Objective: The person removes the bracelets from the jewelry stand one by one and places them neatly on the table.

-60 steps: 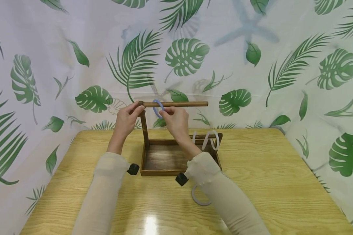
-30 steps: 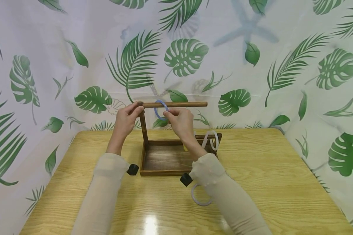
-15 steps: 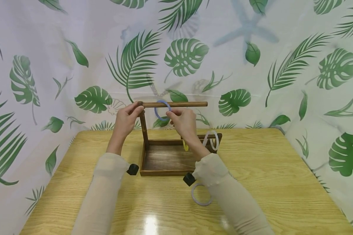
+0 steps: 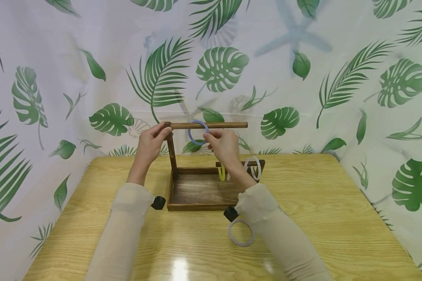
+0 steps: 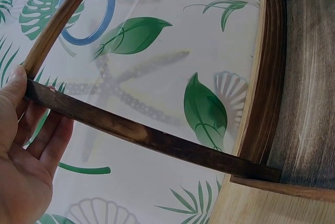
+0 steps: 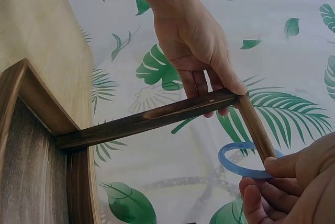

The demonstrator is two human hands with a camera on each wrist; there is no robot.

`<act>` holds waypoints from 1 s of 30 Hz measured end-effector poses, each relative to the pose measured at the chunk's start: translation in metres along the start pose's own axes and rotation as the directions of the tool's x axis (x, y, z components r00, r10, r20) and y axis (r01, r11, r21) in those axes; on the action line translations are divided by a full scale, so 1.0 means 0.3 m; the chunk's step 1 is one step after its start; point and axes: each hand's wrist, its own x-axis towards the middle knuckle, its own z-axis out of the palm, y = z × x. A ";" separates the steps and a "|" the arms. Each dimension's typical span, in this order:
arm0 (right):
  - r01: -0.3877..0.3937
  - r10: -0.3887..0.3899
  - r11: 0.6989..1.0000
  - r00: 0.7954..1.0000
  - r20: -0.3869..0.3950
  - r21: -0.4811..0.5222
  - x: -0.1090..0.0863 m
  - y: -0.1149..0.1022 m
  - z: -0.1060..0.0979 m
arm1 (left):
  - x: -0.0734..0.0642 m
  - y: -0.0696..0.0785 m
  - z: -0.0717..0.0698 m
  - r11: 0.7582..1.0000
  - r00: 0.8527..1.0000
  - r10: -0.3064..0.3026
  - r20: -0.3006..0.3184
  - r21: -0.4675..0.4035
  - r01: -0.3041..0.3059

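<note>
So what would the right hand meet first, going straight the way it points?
Past the blue ring it pinches, the right hand would probably meet the upper wooden bar; depth is unclear.

The blue ring (image 5: 111,2) (slim, round) encircles the brown wooden bar (image 4: 226,125).

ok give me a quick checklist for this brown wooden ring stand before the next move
1. Left hand steadying the top of the brown wooden upright post: ok, it grips there.
2. Thin blue ring threaded on the long upper brown wooden bar: ok, it goes around.
3. Blue ring free of the right hand: not ok, the hand pinches it.
4. Pale lilac ring on either bar: not ok, it lies flat on the light wooden table.
5. Number of whitish rings on the short lower brown wooden bar: cannot tell, the right arm hides part.
</note>
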 end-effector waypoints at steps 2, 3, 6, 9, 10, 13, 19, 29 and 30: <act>0.006 -0.006 1.000 1.000 -0.001 -0.012 0.002 0.002 -0.002 | -0.001 0.000 -0.001 1.000 1.000 -0.001 0.000 0.002 0.001; 0.007 -0.007 1.000 1.000 0.001 -0.016 0.002 0.003 -0.003 | -0.001 0.000 -0.002 1.000 1.000 -0.001 0.000 0.004 0.001; 0.002 -0.002 1.000 1.000 0.001 -0.022 0.003 0.004 -0.005 | -0.002 0.000 -0.002 1.000 1.000 -0.001 0.001 0.003 0.001; 0.000 0.000 1.000 1.000 -0.004 -0.026 0.002 0.004 -0.009 | -0.002 0.002 -0.001 1.000 1.000 0.001 0.003 0.001 -0.001; 0.001 -0.001 1.000 1.000 -0.004 -0.024 0.001 0.004 -0.011 | -0.001 0.004 -0.001 1.000 1.000 0.003 0.003 0.002 -0.003; 0.008 -0.009 1.000 1.000 -0.008 -0.023 0.001 0.003 -0.019 | -0.001 0.007 -0.002 1.000 1.000 0.008 0.002 0.016 -0.008; 0.029 -0.030 0.999 0.999 -0.022 -0.029 -0.001 0.008 -0.034 | -0.003 0.009 -0.003 1.000 1.000 0.010 0.006 0.014 -0.010; 0.001 -0.002 1.000 1.000 -0.023 -0.025 -0.006 0.016 -0.056 | 0.000 0.005 0.000 1.000 1.000 0.008 0.000 0.005 -0.008; -0.001 0.001 1.000 1.000 -0.023 -0.025 -0.006 0.018 -0.057 | 0.000 0.005 -0.001 1.000 1.000 0.007 0.000 0.004 -0.007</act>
